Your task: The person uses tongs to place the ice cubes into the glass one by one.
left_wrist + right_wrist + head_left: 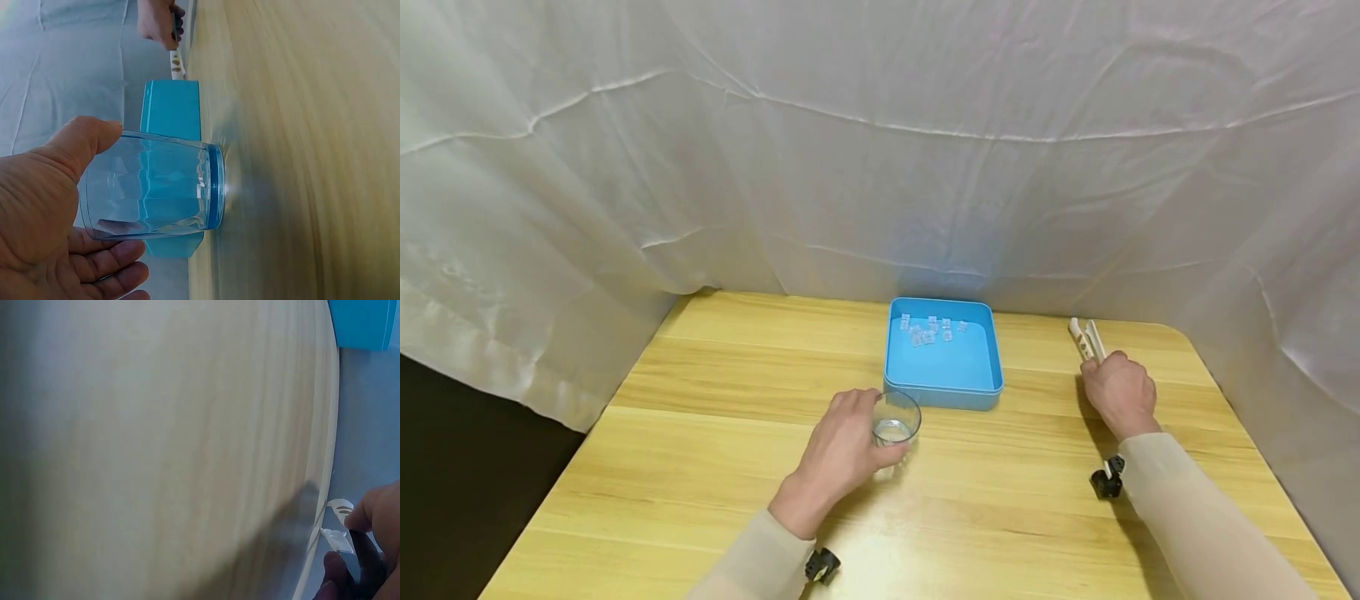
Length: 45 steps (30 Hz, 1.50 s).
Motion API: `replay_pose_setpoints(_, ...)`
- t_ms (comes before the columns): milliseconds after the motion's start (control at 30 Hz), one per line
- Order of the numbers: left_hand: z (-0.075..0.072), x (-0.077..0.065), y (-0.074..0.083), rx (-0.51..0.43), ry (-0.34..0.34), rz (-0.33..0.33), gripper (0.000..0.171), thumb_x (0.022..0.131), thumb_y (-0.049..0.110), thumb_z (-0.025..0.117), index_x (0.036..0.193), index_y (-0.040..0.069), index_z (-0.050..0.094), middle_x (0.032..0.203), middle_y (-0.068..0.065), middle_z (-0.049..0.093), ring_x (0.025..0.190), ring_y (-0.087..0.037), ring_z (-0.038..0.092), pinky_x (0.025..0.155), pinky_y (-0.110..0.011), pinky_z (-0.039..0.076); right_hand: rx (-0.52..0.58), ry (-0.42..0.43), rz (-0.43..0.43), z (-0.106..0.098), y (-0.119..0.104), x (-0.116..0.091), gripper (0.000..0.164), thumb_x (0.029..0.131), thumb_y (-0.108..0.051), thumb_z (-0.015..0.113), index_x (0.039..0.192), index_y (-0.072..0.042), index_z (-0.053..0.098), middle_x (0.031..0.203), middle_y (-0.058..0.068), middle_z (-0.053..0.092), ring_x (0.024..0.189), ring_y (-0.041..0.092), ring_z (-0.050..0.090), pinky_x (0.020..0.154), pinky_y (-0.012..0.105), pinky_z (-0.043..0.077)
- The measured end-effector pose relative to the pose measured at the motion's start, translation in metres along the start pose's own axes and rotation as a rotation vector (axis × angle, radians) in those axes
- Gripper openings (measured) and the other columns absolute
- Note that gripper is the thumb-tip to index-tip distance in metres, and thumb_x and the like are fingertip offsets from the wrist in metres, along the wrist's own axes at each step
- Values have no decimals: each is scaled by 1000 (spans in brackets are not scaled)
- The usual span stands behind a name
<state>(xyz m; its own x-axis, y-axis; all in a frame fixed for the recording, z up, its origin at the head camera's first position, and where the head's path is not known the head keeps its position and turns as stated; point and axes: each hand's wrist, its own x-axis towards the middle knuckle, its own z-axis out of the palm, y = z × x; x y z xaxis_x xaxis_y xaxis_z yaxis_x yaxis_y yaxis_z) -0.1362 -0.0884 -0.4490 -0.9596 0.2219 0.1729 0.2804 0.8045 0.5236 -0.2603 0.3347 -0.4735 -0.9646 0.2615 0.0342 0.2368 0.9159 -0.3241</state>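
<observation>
A clear drinking glass [892,430] is in the grasp of my left hand [842,446], with the thumb on the near side and fingers on the far side near the rim. The left wrist view shows the same glass [175,187] upright, its base at or just above the table; contact cannot be told. My right hand [1122,393] grips white tongs [1079,337] at the table's right, their two arms apart and pointing away from me. Just beyond the glass stands a shallow blue square tray [947,398], holding several clear ice-like cubes [928,337] toward its back.
A light wooden table [715,467] carries everything. Pale grey curtains [820,183] hang behind it and along both sides. The tray stands near the back edge, between my two hands. Small black wrist cameras [822,566] sit at both sleeves.
</observation>
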Motion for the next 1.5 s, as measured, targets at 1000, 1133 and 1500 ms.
replay_pose_setpoints(1000,4,2,14,284,140,237,87,73,61,90,126,-4,66,111,-15,73,102,-29,67,89,-39,58,59,35,12,-3,1,-10,44,104,-33,37,90,5,50,72,25,54,60,38,53,46,47,41)
replay_pose_setpoints(1133,2,4,13,320,144,273,85,72,62,90,121,-3,68,105,-13,73,94,-25,65,81,-36,57,55,55,-24,-7,-6,-15,43,106,-36,37,88,2,50,72,20,54,60,35,51,47,44,39)
replay_pose_setpoints(1500,0,5,12,296,112,262,81,73,59,91,120,-2,68,103,-11,72,94,-25,64,82,-36,57,68,117,-98,-15,-28,-32,45,106,-36,42,100,6,59,76,21,59,62,35,54,50,43,40)
